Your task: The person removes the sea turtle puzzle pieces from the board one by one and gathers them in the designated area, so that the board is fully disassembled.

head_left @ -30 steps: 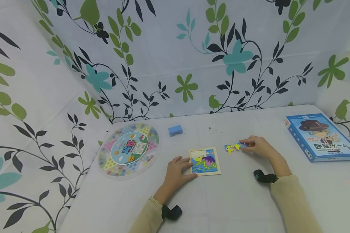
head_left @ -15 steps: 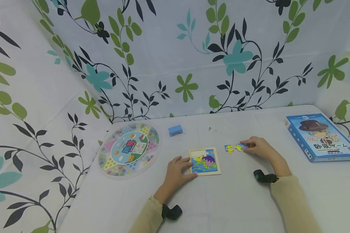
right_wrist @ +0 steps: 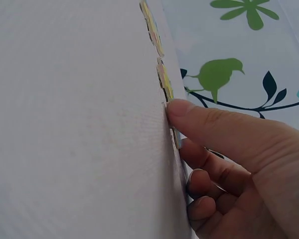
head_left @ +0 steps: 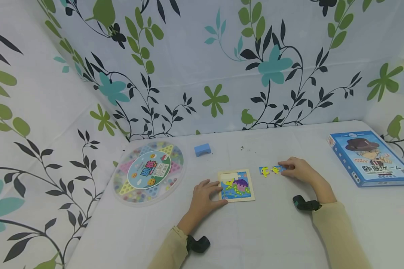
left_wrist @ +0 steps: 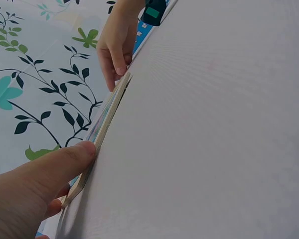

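Observation:
A small wooden puzzle board [head_left: 252,186] with a colourful dinosaur picture lies on the white table. My left hand [head_left: 204,198] holds its left side, the thumb [left_wrist: 84,149] on the near edge and the fingers around the far side. A pale bare strip shows along the top of the picture. Right of the board, my right hand [head_left: 300,170] pinches a blue and yellow puzzle piece [head_left: 275,170] between thumb [right_wrist: 182,112] and index finger, low at the tabletop. Just left of that piece lies a similar loose puzzle piece [head_left: 264,172]. The fingertips partly cover the pinched piece.
A round, clear-lidded board game [head_left: 149,172] lies at the left. Behind the puzzle board is a blue arch-shaped block [head_left: 202,150]. A blue game box [head_left: 373,158] sits at the far right. A patterned cloth [head_left: 208,74] hangs behind the table.
The right hand and its pinched piece have shifted slightly right, widening the gap to the loose piece. The left hand and the puzzle board have stayed in place.

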Motion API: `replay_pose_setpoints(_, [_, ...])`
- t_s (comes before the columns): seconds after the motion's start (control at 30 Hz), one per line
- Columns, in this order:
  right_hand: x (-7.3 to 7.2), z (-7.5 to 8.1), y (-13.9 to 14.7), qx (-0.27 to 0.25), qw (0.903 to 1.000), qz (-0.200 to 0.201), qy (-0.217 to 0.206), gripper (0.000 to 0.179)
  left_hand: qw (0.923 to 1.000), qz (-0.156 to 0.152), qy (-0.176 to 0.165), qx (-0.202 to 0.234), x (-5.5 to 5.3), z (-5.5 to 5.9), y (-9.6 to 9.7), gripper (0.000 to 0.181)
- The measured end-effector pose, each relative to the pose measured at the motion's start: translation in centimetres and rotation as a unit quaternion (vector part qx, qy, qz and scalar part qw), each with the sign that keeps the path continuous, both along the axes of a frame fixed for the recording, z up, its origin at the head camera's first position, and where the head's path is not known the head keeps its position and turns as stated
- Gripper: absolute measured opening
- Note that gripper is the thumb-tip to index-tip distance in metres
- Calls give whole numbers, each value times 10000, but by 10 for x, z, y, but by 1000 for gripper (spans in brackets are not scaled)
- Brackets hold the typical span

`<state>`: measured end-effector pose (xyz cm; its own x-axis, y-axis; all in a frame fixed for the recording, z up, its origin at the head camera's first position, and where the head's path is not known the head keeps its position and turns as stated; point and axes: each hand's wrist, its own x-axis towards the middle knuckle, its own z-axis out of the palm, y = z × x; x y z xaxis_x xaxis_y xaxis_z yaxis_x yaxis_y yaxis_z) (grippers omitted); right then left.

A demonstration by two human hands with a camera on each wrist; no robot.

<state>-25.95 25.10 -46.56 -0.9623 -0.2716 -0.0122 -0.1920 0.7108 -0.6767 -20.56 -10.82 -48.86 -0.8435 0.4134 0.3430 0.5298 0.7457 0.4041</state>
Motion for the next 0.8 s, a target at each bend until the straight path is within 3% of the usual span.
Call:
replay_pose_setpoints(0.17, [0,4,0,21,9998,-107,141,48,10000,-5,12,69,0,1,-1,46])
replay_pose_setpoints(0.43, [3,22,-23,-415,9930,-111,1097,44,10000,-55,-21,75,0,2,0,46])
replay_pose_setpoints(0.6, [5,32,-50,-567,9921,8,1119,49,9999,-69,-90,61,1,4,1,46])
replay_pose_setpoints(0.8, [2,19,-86,-379,9936,360,997,57,9993,-234,-246,121,2,5,1,44])
